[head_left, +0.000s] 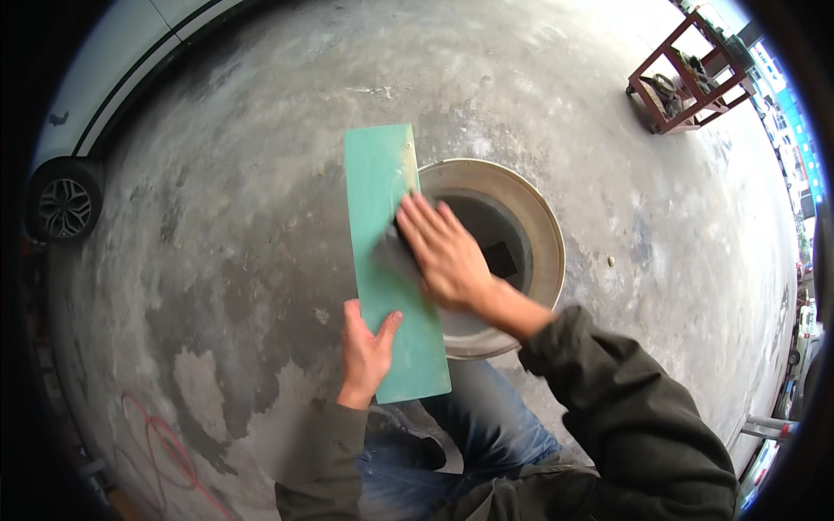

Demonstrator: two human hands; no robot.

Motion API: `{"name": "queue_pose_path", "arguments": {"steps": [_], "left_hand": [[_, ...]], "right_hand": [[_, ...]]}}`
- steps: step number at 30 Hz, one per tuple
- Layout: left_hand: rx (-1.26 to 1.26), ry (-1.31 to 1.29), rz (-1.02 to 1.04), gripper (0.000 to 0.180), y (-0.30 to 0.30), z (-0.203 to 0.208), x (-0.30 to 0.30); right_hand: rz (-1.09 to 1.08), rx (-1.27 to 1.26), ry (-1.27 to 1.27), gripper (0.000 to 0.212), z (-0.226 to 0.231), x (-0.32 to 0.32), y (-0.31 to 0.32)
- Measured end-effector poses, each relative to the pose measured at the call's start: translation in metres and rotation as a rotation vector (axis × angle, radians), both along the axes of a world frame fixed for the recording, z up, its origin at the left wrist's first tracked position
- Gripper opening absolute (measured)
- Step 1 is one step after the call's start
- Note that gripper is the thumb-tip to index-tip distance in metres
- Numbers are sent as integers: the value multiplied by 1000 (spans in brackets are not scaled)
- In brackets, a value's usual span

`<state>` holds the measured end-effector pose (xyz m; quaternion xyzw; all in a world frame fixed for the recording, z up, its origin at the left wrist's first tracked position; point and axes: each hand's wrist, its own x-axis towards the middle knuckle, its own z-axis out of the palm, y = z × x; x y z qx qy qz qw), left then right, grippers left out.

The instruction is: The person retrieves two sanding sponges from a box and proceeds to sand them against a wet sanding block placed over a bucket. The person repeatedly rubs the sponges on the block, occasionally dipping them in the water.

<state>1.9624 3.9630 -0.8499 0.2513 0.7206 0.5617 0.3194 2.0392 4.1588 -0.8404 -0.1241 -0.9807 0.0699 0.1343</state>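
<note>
The outstretched fingers of the right hand (453, 262) lie over a blurred dark pad (398, 252); I cannot tell whether they grip it. The left hand (365, 354) clasps the green panel (379, 174) by its lower left edge, apparently steadying it over the basin's (547, 227) left rim.

Left grip (367, 352) holds green board (377, 195), right grip (449, 254) flat over grey pad (396, 254).

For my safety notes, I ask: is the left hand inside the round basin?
No, the left hand holds the green board near its lower end, outside the basin.
</note>
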Motion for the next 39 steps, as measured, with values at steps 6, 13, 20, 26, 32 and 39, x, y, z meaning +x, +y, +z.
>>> {"name": "queue_pose_path", "arguments": {"steps": [6, 13, 20, 26, 32, 39], "left_hand": [[-13, 12, 28, 42, 10, 7, 8], [9, 211, 112, 42, 3, -16, 6], [41, 3, 87, 33, 12, -7, 12], [17, 15, 46, 31, 12, -1, 12], [31, 55, 89, 35, 5, -14, 6], [76, 59, 71, 38, 11, -20, 11]], "right_hand": [[-48, -13, 54, 68, 9, -20, 49], [-37, -167, -12, 94, 10, 5, -51], [-86, -103, 60, 88, 7, -30, -6], [-43, 66, 16, 79, 1, -3, 11], [-60, 14, 20, 79, 0, 11, -39], [-125, 52, 27, 75, 16, -13, -15]]}}
